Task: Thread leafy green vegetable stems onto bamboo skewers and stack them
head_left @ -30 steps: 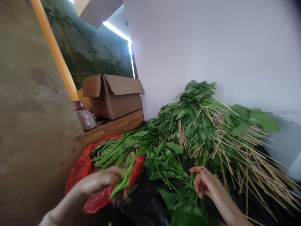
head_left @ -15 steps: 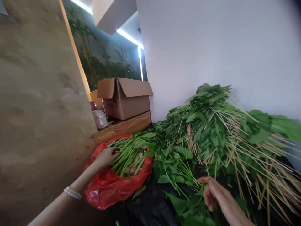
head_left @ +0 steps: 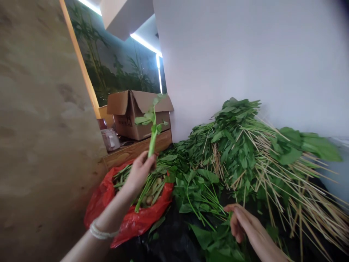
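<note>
held stem (head_left: 152, 142): one thick pale green stalk, nearly upright, with a few small leaves spread at its top; it stands above the bag, in front of the cardboard box (head_left: 128, 131) as seen from the head camera
left hand (head_left: 140, 171): shut around the stem's lower end, fingers wrapped close, raised above the red plastic bag (head_left: 143, 222); a beaded bracelet (head_left: 100, 233) sits on the wrist
right hand (head_left: 243, 222): open, fingers loosely curled, holding nothing; it is just beside the loose leaves (head_left: 199, 194), and i cannot tell if it touches them
red plastic bag: open, with a bunch of green stalks (head_left: 144, 189) inside, resting on a black plastic sheet (head_left: 171, 236)
right of the bag: a big heap of leafy greens (head_left: 231, 145) mixed with thin wooden sticks (head_left: 297, 207), leaning on a white wall (head_left: 245, 54)
behind: the box sits on a wooden shelf (head_left: 136, 151)
change: in the earlier frame the left hand lay low on the stalks in the bag; now it is up with the stem, while the right hand is in about the same spot
</note>
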Demonstrator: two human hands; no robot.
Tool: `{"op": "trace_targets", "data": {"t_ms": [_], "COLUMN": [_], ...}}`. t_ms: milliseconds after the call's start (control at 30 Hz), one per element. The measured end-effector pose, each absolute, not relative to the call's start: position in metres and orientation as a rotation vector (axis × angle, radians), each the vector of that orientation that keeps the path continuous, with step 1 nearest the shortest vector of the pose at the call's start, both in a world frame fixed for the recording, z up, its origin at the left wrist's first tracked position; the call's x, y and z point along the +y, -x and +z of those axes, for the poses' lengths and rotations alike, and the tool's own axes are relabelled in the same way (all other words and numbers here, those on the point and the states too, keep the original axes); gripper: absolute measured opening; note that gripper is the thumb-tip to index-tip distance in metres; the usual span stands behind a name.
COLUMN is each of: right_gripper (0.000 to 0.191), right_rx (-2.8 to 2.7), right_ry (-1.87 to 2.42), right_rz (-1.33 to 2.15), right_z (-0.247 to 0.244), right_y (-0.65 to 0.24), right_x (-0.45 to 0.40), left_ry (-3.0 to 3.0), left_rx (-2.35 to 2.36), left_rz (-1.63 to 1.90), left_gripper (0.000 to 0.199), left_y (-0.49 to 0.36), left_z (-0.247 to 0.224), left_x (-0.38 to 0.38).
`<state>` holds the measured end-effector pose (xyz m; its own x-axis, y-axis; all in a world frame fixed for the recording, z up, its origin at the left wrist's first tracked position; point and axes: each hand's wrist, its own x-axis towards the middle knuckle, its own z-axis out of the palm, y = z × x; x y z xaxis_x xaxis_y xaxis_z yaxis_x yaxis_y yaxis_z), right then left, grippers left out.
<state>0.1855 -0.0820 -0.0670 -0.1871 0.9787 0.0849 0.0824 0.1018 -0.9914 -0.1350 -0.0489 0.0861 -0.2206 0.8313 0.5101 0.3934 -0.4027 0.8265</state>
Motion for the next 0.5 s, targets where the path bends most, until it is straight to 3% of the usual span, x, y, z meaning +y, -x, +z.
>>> {"op": "trace_targets", "data": {"t_ms": [133, 300, 400, 500], "right_gripper": [0.047, 0.043, 0.041, 0.041], "right_rx": [-1.48, -1.392, -1.342, -1.312], "right_ry": [1.089, 1.11, 1.082, 1.122], "right_rz": [1.18, 1.049, 0.995, 0.978], "right_z": [-0.058, -0.044, -0.04, -0.041], "right_y": [-0.185, -0.188, -0.19, -0.193], "right_x": [-0.084, -0.082, -0.081, -0.079], "left_ry": [-1.992, -2.417, -2.63, -2.689], "left_rx": [1.497, 1.606, 1.53, 1.28], "left_rz": [1.437, 1.072, 0.912, 0.831], "left_gripper": [0.015, 0.014, 0.02, 0.04], "left_y": [0.05, -0.029, -0.055, -0.06], "left_z": [0.032, -0.024, -0.039, -0.037], "left_x": [-0.06, -0.07, -0.077, -0.083]}}
